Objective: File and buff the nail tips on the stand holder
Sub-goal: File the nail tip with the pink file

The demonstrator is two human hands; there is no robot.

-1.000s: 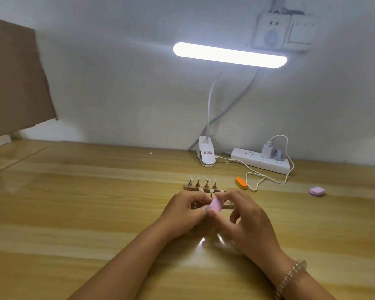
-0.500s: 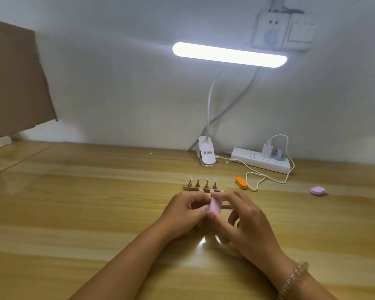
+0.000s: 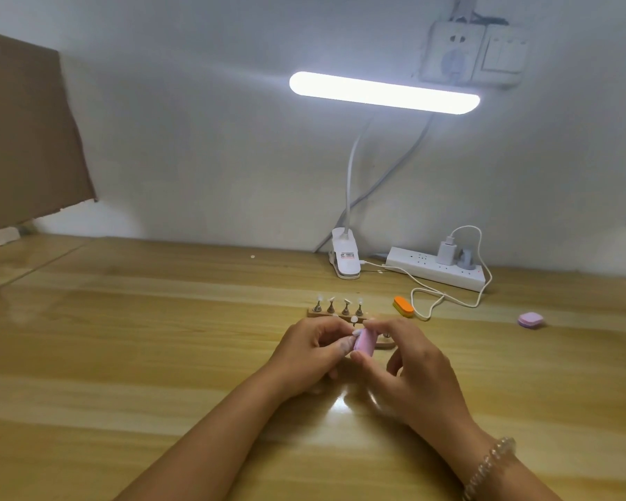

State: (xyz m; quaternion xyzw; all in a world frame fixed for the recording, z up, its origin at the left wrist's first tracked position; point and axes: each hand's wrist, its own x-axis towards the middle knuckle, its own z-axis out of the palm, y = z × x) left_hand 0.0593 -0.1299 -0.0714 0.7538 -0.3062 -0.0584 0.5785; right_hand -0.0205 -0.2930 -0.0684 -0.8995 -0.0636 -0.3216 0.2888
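Across a glossy pale-wood table [image 3: 159,356], light is thrown by a white bar-shaped clip lamp [image 3: 384,92]; a white plastic power strip [image 3: 434,271] is seen well beyond the fingers. Just past the fingertips a narrow light-wood stand holder [image 3: 313,313] is set, with four clear plastic nail tips [image 3: 347,302] carried on its metal pegs. A second wooden piece [image 3: 384,343] is glimpsed between the hands (largely hidden by them).

A small pink oblong buffing block [image 3: 364,343] is pinched between the thumb and fingers of the right hand [image 3: 412,370]. The fingers of the left hand [image 3: 311,352] are curled narrowly against the block's left side; what is gripped there cannot be told. An orange-topped sanding block [image 3: 403,306] lies beyond the right-hand fingers, and a lilac rounded pad [image 3: 530,320] well off to their right.

Buffing of a single tip is judged to be in hand. If the block is pressed too hard, a tip could be popped off its peg and flicked away. If the block is tilted, an edge could be worn unevenly. The pegs just past the knuckles could also be knocked over by a wide stroke.
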